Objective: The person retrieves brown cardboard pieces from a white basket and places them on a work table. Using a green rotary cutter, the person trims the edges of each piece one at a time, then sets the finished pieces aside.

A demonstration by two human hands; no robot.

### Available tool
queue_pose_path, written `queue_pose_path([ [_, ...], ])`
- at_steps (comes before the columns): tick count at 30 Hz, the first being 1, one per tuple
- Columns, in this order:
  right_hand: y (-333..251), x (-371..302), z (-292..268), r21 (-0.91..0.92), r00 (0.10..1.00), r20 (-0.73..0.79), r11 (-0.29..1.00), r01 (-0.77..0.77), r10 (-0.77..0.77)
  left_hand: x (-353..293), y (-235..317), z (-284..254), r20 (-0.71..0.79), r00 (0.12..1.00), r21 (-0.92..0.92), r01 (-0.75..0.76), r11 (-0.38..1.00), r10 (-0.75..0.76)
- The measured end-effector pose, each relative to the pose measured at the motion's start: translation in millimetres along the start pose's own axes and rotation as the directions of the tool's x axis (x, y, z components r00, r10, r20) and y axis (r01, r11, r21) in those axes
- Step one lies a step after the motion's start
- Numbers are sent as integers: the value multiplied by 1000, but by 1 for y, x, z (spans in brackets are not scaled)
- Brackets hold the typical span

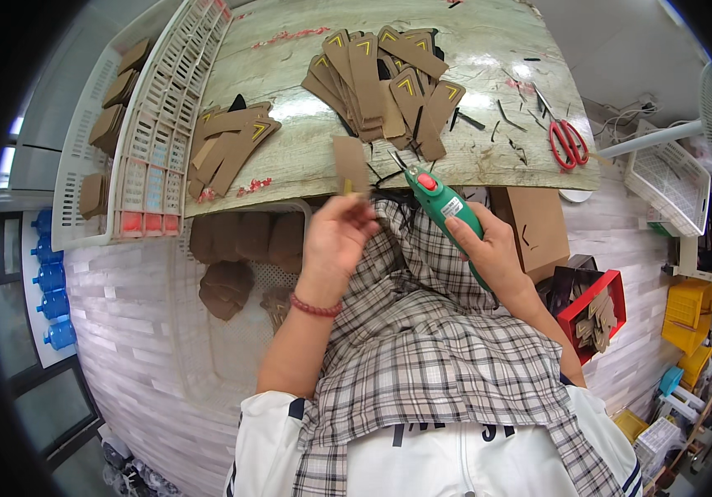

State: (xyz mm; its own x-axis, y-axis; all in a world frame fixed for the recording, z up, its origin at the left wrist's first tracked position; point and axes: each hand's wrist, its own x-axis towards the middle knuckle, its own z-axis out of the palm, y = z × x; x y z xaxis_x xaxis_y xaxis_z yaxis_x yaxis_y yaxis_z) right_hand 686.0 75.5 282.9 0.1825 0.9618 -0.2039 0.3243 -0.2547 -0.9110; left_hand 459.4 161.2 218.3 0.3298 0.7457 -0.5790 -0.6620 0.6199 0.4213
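Note:
My left hand (335, 244), slightly blurred, pinches a flat brown fabric tab (350, 162) with a yellow mark near my fingers. My right hand (492, 248) grips a green handheld electric tool (440, 203) with a red button. Its forked metal tip points at the table edge, to the right of the held tab and apart from it. Just beyond lies a large fanned pile of similar brown tabs (366, 79) with yellow chevrons and some black backing. Farther left sits a smaller pile of these tabs (236, 153).
Red-handled scissors (569, 142) lie at the table's right, among black scraps (509, 116). Left of the table (281, 50) stands a white plastic crate (157, 124). Below it, another basket (207, 348) holds brown stacks. A cardboard box (531, 228) and red-rimmed bin (592, 311) are on my right.

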Motion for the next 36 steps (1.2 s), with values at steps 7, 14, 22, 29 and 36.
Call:
queue_pose_path([
  [7, -1, -11, -4, 65, 995, -20, 993, -97, 98, -12, -16, 36, 200, 979, 258, -94, 962, 43],
  [14, -6, -20, -8, 31, 997, 3, 997, -72, 72, -1, -27, 48, 142, 902, 217, -430, 876, 408],
  [22, -12, -18, -6, 5, 996, 31, 996, -89, 89, 7, -32, 51, 156, 879, 206, -475, 855, 451],
  [29, -14, -16, -8, 14, 995, 40, 996, -92, 91, 8, -37, 49, 186, 895, 212, -439, 873, 405],
  [36, -8, -15, -10, -8, 996, 42, 997, -74, 74, 2, -35, 51, 229, 866, 298, -498, 815, 445],
])
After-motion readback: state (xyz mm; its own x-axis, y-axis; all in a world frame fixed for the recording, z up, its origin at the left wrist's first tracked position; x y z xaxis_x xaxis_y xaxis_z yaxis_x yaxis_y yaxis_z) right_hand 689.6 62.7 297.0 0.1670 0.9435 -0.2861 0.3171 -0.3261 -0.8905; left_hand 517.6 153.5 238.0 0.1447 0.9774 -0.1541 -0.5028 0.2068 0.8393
